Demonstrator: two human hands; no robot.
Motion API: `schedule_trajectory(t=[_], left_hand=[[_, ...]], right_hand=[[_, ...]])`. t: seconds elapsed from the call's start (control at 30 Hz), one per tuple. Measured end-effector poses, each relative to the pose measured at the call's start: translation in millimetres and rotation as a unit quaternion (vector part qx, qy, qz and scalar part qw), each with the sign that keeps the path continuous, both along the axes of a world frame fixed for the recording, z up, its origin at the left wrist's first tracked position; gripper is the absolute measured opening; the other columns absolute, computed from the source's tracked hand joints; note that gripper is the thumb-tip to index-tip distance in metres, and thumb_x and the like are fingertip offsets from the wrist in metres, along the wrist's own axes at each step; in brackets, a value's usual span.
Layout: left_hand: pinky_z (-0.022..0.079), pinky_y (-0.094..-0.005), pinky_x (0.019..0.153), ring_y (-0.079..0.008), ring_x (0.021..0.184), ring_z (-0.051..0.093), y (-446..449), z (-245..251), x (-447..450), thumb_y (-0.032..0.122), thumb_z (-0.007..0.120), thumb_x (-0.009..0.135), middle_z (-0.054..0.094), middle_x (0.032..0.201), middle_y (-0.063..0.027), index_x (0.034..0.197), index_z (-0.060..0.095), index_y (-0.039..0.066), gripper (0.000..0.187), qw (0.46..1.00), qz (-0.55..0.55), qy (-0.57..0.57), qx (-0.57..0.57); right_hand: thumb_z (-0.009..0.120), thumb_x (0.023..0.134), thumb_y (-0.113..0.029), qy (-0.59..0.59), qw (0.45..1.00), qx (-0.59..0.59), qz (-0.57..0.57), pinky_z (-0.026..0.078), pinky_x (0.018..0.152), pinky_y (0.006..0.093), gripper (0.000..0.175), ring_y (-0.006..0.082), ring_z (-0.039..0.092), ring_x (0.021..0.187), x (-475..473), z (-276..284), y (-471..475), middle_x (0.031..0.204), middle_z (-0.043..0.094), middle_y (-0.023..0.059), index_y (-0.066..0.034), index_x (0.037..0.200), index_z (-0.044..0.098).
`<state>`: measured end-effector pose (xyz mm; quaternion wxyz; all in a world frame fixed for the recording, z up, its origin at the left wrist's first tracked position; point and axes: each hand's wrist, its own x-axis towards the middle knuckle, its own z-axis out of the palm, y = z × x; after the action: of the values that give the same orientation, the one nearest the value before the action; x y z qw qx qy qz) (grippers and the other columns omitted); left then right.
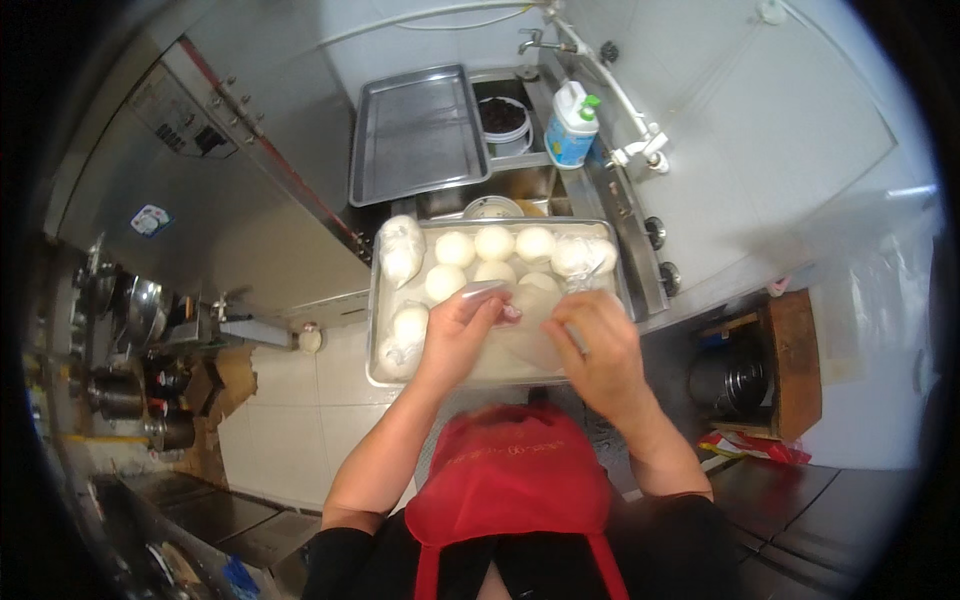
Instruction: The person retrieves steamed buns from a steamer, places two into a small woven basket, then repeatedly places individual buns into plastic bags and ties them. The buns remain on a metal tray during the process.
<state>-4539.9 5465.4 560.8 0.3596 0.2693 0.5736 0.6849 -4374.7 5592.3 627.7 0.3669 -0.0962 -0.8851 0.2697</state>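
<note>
My left hand (454, 330) grips folded clear plastic film (487, 291) over a metal tray (373, 315). From it a thin, see-through plastic bag (529, 322) spreads toward my right hand (604, 352), whose blurred fingers pinch at its edge. Below both hands, several round white dough buns (495, 243) rest on the tray, some of them partly hidden by the film and fingers. Bagged buns lie near the corners: one bag (402, 251) at the back left, another (583, 256) at the back right, a third (406, 341) at the front left.
Behind the tray are a sink (525, 184) holding a bowl (493, 208), a bare baking tray (420, 135), a white bucket (506, 124) with dark contents and a pump bottle (571, 127). A steel cabinet (225, 202) stands left; a wooden box (795, 367) holds a black pot, right.
</note>
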Motion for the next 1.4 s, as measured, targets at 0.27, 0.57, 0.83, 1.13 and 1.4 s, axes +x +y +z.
schedule_trajectory(t=[0.27,0.57,0.83,1.13,1.4], left_hand=[[0.058,-0.0323,0.09,-0.0195,0.1,0.074,-50,-23,-16,0.004,0.067,0.102,0.076,0.112,-0.0128,0.126,0.07,-0.004,0.025,0.984,-0.008,0.145,-0.1],[0.056,-0.0378,0.079,-0.0244,0.09,0.07,-91,-51,19,0.019,0.081,0.092,0.071,0.097,-0.0125,0.097,0.064,0.001,0.026,0.939,0.083,0.257,-0.214],[0.054,-0.0346,0.068,-0.0213,0.076,0.067,-139,-101,13,0.007,0.076,0.091,0.068,0.084,-0.0082,0.095,0.063,0.002,0.014,0.931,0.124,0.231,-0.252],[0.053,-0.0376,0.071,-0.0375,0.077,0.066,-109,-90,11,0.002,0.071,0.092,0.066,0.085,-0.014,0.107,0.067,0.004,0.016,0.834,0.198,0.45,-0.249],[0.053,-0.0413,0.078,-0.0374,0.092,0.064,-120,-54,2,0.003,0.066,0.094,0.067,0.102,-0.0163,0.109,0.068,0.004,0.015,0.88,0.294,0.347,-0.14]], right_hand=[[0.072,0.098,-0.013,-0.31,0.919,-0.219,0.11,0.053,0.076,0.0439,0.016,0.0368,0.069,0.086,-44,-39,18,0.099,0.072,0.0186,0.0018,0.103,0.068],[0.07,0.092,-0.004,-0.174,0.93,-0.243,0.213,0.053,0.071,0.042,0.009,0.0335,0.068,0.08,-59,-114,-45,0.091,0.062,0.017,-0.0013,0.094,0.061],[0.071,0.097,-0.006,-0.26,0.89,-0.346,0.144,0.051,0.06,0.031,0.023,0.0145,0.061,0.065,-62,-159,-14,0.083,0.062,0.0043,-0.0076,0.084,0.051],[0.068,0.103,-0.012,-0.18,0.876,-0.44,0.088,0.048,0.053,0.0305,0.022,0.0121,0.059,0.06,-83,-169,-28,0.074,0.059,0.0039,-0.0081,0.092,0.05],[0.066,0.095,-0.006,-0.135,0.986,-0.079,0.055,0.055,0.072,0.0461,0.011,0.0395,0.068,0.084,-91,-91,-8,0.093,0.067,0.0162,-0.0047,0.105,0.062]])
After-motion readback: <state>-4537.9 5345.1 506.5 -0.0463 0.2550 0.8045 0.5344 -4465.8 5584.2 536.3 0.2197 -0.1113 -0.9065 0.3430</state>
